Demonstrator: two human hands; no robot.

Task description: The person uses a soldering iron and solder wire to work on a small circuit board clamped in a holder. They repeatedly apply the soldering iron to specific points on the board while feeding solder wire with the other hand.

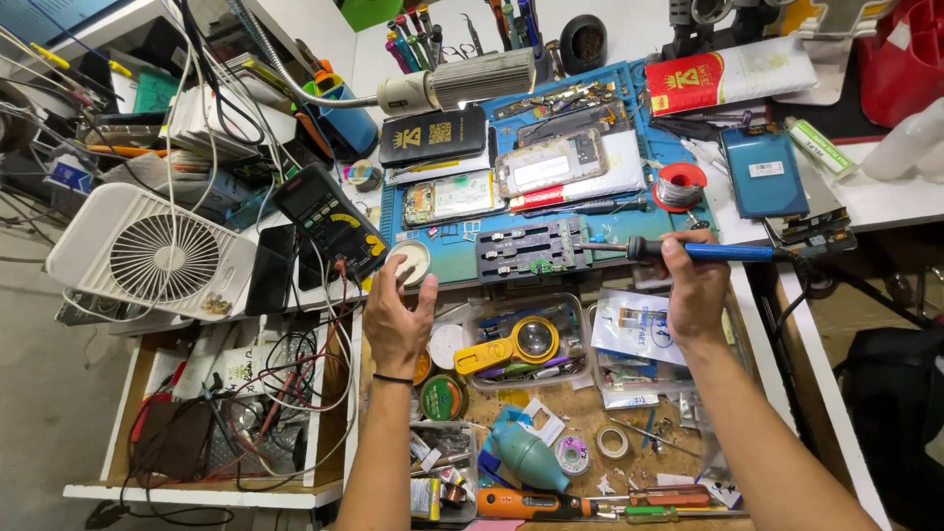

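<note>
From the head camera, looking down over a crowded repair worktop [885, 202], the right hand [696, 285] is clenched around the blue handle of a soldering iron [688, 250]. It holds the iron almost level, tip pointing left, so that the point reaches over the dark board holder [526, 248] on the blue mat [462, 264]. A small green circuit piece [541, 265] sits at the holder's front edge, just below the tip, and the grip far back on the handle keeps the fingers well away from the hot end. The iron's cable trails off to the right, out of the way of the work.

The left hand [398, 315] is open, fingers loosely curled, and grasps nothing. It hovers at the front edge of the mat, just beside a small round white tin [411, 262]; I cannot tell whether the fingertips touch it.

A spool of solder wire [678, 187] lies near the iron, within easy reach of the right hand. The black multimeter [329, 221] sits to the left with its leads running down into the open drawer [226, 413]. A yellow magnifier [511, 346] rests in a clear tray [482, 374] below the mat, between the two forearms. A white fan [147, 254] lies at the far left, well apart from the work.
</note>
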